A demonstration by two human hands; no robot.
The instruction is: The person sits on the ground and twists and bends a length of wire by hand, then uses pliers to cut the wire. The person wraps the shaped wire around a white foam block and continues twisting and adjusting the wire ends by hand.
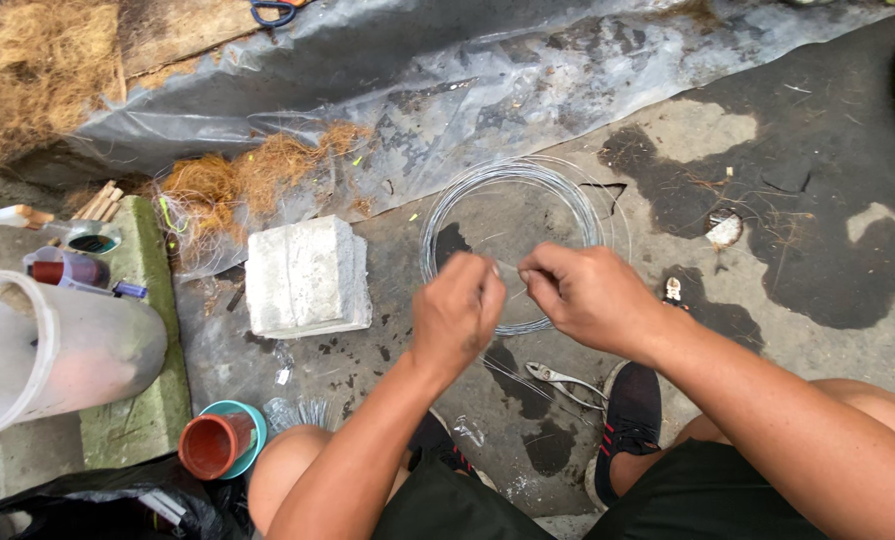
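My left hand [457,312] and my right hand [587,295] are close together above the wet concrete floor, each pinching a thin piece of wire [512,268] stretched between them. Just beyond the hands lies a coil of thin silver wire [507,180] on the ground, partly hidden by them. A pair of metal pliers [564,382] lies on the floor under my right forearm, next to my black shoe [629,410]. Several cut wire strands [302,410] lie near my left knee.
A white stone block [305,275] sits left of the hands. Coconut fibre [232,185] lies on a clear plastic sheet [487,80]. A translucent bucket [52,350], a small terracotta pot [210,445] in a teal dish and scissors [272,12] are at the left and top.
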